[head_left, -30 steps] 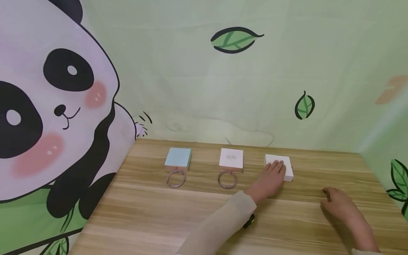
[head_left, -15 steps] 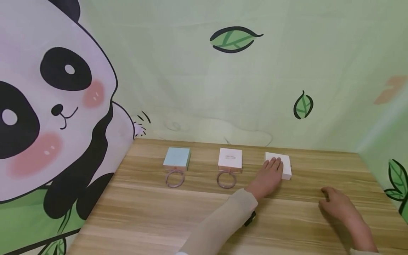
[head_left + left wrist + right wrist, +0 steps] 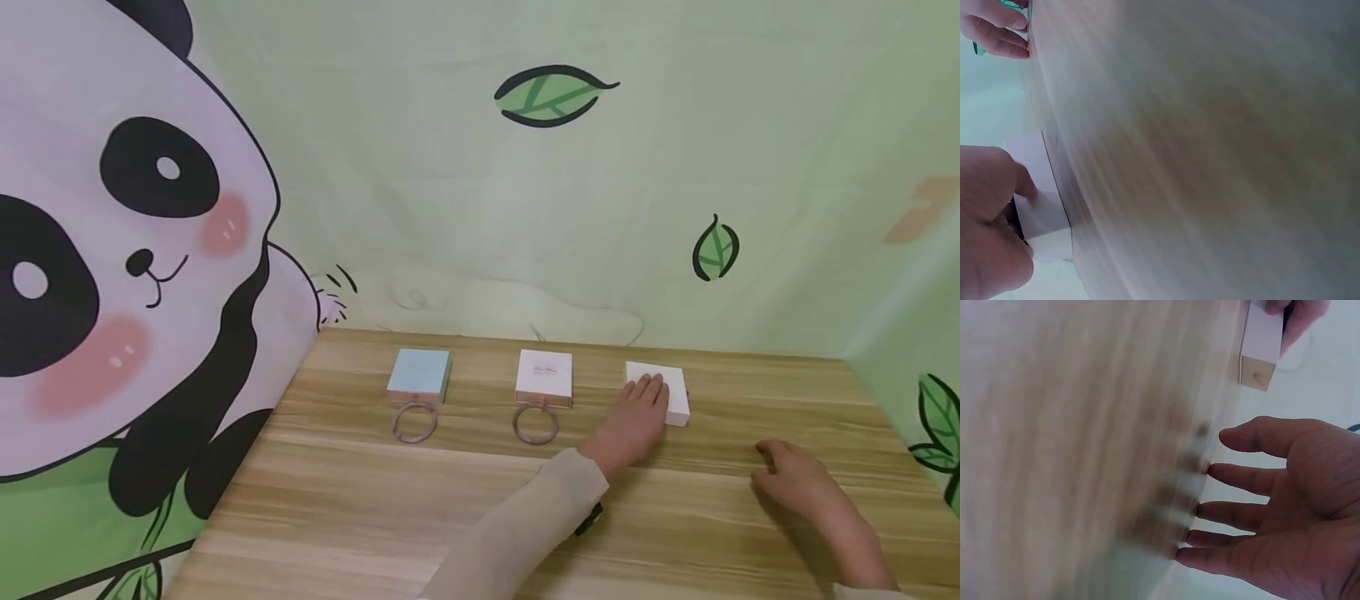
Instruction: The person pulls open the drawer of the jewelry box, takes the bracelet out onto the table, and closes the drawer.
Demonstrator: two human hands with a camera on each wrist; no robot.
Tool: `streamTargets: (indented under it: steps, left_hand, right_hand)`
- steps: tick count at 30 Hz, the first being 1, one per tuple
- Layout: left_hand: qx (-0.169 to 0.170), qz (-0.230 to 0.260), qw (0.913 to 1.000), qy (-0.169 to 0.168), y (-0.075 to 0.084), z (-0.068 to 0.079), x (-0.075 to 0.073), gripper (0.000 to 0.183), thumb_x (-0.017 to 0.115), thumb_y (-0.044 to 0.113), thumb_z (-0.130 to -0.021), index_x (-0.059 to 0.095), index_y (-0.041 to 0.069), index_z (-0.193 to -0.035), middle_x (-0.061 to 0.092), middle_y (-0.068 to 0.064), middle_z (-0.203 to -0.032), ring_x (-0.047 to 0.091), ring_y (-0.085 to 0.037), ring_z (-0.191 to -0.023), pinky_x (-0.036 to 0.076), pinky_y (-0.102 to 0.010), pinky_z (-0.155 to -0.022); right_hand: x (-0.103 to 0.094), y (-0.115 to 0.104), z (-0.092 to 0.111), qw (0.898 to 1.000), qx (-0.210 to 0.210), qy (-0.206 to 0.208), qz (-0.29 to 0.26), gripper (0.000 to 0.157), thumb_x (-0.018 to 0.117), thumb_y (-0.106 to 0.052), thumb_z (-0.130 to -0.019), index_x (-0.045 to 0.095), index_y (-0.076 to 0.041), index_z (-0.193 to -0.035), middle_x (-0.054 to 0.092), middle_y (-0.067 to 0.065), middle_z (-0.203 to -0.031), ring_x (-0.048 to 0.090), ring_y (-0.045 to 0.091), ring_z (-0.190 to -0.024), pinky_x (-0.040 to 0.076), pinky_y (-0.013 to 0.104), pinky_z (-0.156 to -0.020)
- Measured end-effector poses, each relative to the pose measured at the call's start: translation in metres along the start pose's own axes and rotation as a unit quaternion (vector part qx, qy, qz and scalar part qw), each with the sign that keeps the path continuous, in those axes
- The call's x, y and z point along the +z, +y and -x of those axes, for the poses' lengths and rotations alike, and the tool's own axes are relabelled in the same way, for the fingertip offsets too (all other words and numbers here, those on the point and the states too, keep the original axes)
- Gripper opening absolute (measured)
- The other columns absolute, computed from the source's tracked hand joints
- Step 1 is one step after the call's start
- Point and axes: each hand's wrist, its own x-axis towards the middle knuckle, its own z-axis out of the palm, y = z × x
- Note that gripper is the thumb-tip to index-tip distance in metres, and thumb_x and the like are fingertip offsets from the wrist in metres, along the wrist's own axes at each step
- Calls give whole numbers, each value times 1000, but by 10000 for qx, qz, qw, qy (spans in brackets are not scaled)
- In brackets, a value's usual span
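A small white box [image 3: 677, 388] lies on the wooden table at right of centre. My left hand [image 3: 633, 423] holds it, with straight fingers laid over the top; in the left wrist view the thumb [image 3: 1022, 182] presses its near side. The box's end face [image 3: 1257, 373] shows a small tab in the right wrist view. My right hand [image 3: 801, 479] rests on the table to the right of the box, apart from it. Its fingers [image 3: 1235, 515] are spread, loosely bent, with nothing between them and their tips at the tabletop.
To the left stand a light blue box [image 3: 420, 371] and another white box [image 3: 544, 373] with small print. A mauve ring [image 3: 393, 423] lies before the blue box, a second ring [image 3: 515, 423] before the printed one. Behind the table [image 3: 360, 517] hangs a panda-printed cloth [image 3: 420, 183].
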Motion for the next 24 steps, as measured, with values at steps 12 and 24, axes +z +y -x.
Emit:
streamTargets:
  steps: [12, 24]
  left_hand:
    - [376, -232, 9985, 323, -12, -3, 8, 58, 40, 42, -109, 26, 25, -162, 24, -1, -167, 22, -18, -154, 24, -32, -123]
    - [494, -244, 9980, -293, -22, -10, -13, 63, 32, 44, -110, 18, 15, -164, 18, -1, -170, 18, -16, -155, 21, -29, -124]
  right_hand:
    - [-14, -25, -20, 9967, -167, -218, -769, 43, 53, -16, -105, 53, 17, -133, 58, 43, -122, 63, 52, -102, 53, 62, -82]
    - [-15, -40, -53, 9961, -187, 48, -864, 38, 53, -13, -105, 57, 14, -131, 57, 38, -130, 57, 56, -116, 52, 63, -90]
